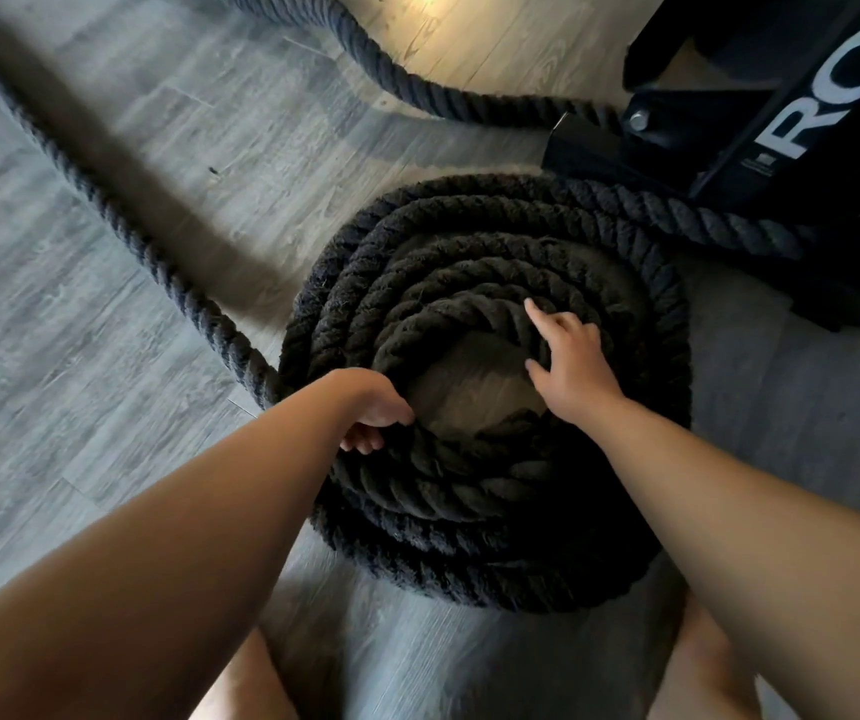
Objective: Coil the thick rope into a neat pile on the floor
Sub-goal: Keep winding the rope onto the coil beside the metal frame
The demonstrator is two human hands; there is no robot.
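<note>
A thick black rope is wound into a round stacked coil (pixel 469 491) on the grey wood floor, with a bare patch of floor in its middle. My left hand (pixel 373 407) grips the innermost turn at the coil's left inner edge, fingers curled under it. My right hand (pixel 568 363) lies flat with spread fingers on the inner turns at the right. A loose length of rope (pixel 121 220) runs from the coil's left side away to the upper left. Another length (pixel 397 80) curves along the top toward the black frame.
A black metal gym frame (pixel 760 122) with white lettering stands at the upper right, close to the coil, and rope passes by its base. Grey plank floor (pixel 80 356) spreads to the left. My bare knees show at the bottom edge.
</note>
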